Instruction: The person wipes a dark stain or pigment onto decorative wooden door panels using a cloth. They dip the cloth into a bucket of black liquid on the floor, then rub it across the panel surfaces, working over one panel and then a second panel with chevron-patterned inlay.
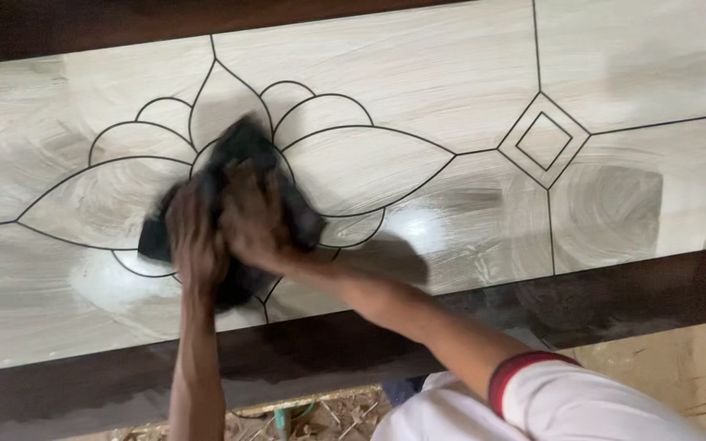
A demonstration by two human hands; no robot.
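A black cloth [243, 147] is pressed against a pale glass panel [418, 73] with thin dark lines forming a flower and a diamond. My left hand [194, 233] and my right hand [256, 216] both lie on the cloth, side by side, over the flower's middle. Both hands and the cloth are motion-blurred. White smeared streaks cover the glass around them. My right arm wears a white sleeve [565, 400] with a red and dark cuff.
A dark brown wooden frame [598, 294] runs around the panel at the top, right and bottom. A diamond pattern [544, 140] sits to the right. Below the frame lies a sandy, littered floor [688, 367].
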